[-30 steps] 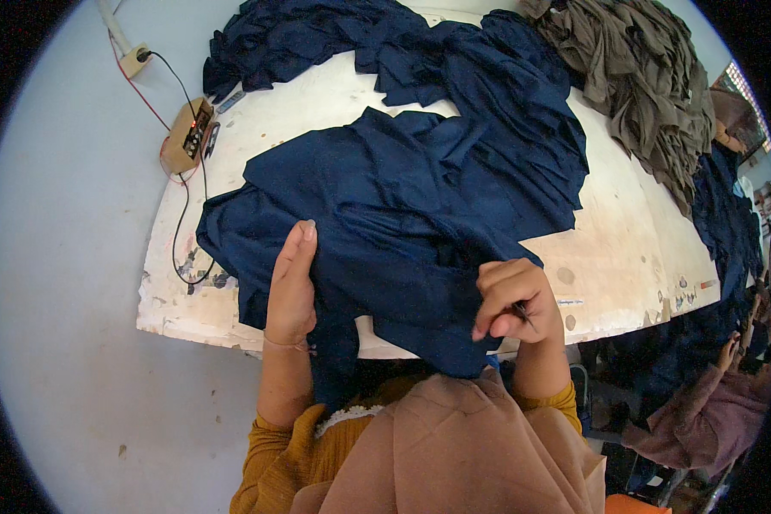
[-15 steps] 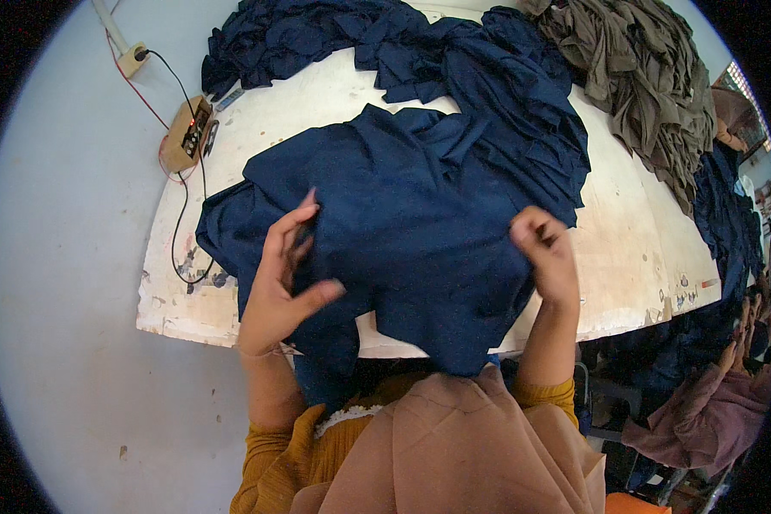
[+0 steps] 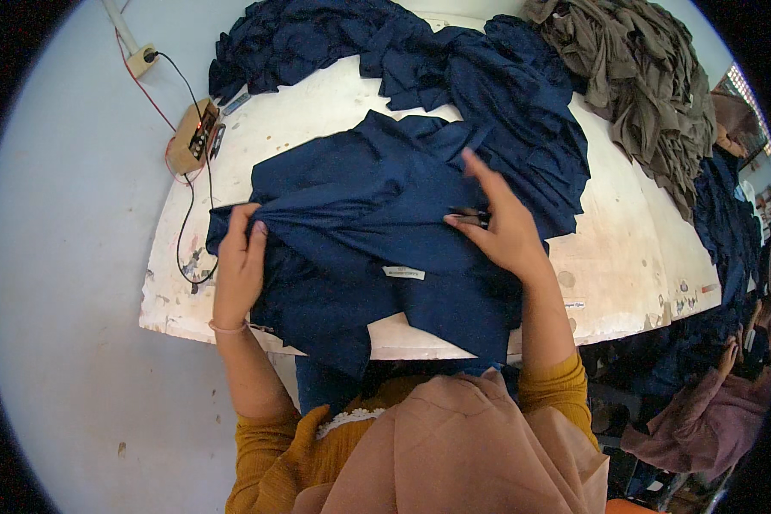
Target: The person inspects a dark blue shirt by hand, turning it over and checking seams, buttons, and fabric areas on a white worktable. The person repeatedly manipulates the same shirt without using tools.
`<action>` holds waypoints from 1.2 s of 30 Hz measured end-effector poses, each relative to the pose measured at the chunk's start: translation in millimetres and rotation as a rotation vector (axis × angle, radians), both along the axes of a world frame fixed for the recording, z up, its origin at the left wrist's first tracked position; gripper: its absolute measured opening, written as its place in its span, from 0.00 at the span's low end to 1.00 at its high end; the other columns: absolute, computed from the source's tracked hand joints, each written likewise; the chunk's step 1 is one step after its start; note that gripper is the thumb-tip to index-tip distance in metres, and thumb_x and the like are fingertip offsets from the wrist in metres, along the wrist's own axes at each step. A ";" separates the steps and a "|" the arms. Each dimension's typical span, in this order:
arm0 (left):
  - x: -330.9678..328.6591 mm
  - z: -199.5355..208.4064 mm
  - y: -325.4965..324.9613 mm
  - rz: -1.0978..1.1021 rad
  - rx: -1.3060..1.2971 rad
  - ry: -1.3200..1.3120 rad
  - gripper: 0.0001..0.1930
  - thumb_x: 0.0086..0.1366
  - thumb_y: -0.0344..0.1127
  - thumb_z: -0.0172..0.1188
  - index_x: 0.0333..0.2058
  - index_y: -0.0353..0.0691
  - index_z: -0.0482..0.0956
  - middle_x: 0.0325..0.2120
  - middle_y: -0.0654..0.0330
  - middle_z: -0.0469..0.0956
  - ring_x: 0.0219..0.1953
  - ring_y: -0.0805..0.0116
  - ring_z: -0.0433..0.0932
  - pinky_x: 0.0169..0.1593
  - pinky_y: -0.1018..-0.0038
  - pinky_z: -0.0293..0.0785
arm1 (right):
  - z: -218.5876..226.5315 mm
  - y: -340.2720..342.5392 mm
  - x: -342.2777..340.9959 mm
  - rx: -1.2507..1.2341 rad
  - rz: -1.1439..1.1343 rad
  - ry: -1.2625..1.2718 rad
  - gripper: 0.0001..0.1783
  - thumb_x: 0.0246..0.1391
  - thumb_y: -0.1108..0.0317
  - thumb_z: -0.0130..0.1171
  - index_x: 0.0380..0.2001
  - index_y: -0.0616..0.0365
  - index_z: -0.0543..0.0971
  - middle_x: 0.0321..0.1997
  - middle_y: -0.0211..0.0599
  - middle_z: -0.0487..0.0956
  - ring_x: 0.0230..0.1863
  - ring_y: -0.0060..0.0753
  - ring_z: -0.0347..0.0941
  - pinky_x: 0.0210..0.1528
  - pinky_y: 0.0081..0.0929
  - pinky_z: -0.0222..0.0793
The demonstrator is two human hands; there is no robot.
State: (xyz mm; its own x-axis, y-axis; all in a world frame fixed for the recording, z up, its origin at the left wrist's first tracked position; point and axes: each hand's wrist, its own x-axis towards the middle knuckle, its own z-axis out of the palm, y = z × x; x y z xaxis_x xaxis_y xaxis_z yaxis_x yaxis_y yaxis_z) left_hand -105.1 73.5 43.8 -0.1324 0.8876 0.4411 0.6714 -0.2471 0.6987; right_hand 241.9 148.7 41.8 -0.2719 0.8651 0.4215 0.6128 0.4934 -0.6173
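Observation:
A dark navy garment lies spread on the pale table in front of me, with a small white label near its lower middle. My left hand is closed on the garment's left edge, pinching it between thumb and fingers and drawing folds across the cloth. Over the right half of the garment is my right hand, its thumb and index finger spread apart. A small dark pair of thread snips shows against its palm, held by the lower fingers, which are mostly hidden.
More navy cloth is heaped along the far side, joining a pile at the right. A brown-grey cloth heap lies far right. A wooden control box with cables sits at the table's left edge. Another person's purple sleeve shows lower right.
My left hand has moved left and closed on the garment's edge. My right hand has moved left and opened at thumb and index finger. The white label and the snips have come into sight.

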 end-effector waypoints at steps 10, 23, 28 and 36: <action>-20.6 64.7 39.6 0.042 0.704 0.077 0.13 0.62 0.34 0.68 0.42 0.38 0.75 0.36 0.62 0.74 0.37 0.71 0.71 0.45 0.77 0.68 | 25.0 -32.1 51.1 -0.039 -0.060 0.554 0.06 0.55 0.74 0.64 0.31 0.66 0.78 0.27 0.24 0.72 0.31 0.15 0.66 0.33 0.16 0.59; 25.4 37.9 -2.1 0.111 0.081 -0.022 0.09 0.72 0.33 0.50 0.42 0.35 0.78 0.40 0.57 0.78 0.45 0.65 0.76 0.47 0.70 0.69 | 19.5 -36.6 7.0 0.150 -0.021 -0.084 0.20 0.44 0.74 0.63 0.45 0.48 0.79 0.47 0.40 0.76 0.44 0.50 0.77 0.43 0.40 0.75; 22.2 10.9 -17.7 -0.176 0.203 -0.576 0.17 0.77 0.38 0.40 0.39 0.35 0.78 0.40 0.59 0.79 0.43 0.71 0.75 0.47 0.76 0.68 | 22.1 -31.7 -38.8 0.042 0.196 -0.139 0.27 0.40 0.72 0.65 0.49 0.46 0.76 0.51 0.35 0.73 0.41 0.50 0.78 0.41 0.42 0.76; 56.8 8.5 43.7 0.072 -0.059 -0.126 0.19 0.70 0.47 0.58 0.38 0.32 0.78 0.31 0.56 0.80 0.30 0.70 0.78 0.37 0.71 0.75 | -24.4 -19.3 -57.2 0.035 0.385 -0.241 0.38 0.41 0.68 0.68 0.61 0.38 0.72 0.61 0.32 0.71 0.43 0.47 0.79 0.43 0.41 0.76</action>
